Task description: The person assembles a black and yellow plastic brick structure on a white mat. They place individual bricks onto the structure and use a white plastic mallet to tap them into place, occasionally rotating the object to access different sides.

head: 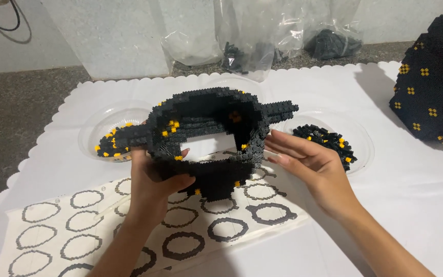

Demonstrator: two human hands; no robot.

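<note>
Black-and-yellow brick ring (206, 138) clasped underneath by my left hand (155, 179); right hand (308, 159) open, fingertips touching its rim. I judge uneven squeeze could snap layers apart.

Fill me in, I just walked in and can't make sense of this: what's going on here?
A person is holding a hollow black ring-shaped model of tiny building bricks with yellow accents above an instruction sheet. The left hand grips it from below; the right hand touches its side with flat fingers. Clear dishes of loose bricks sit behind, and a larger built black section stands at right.
</note>
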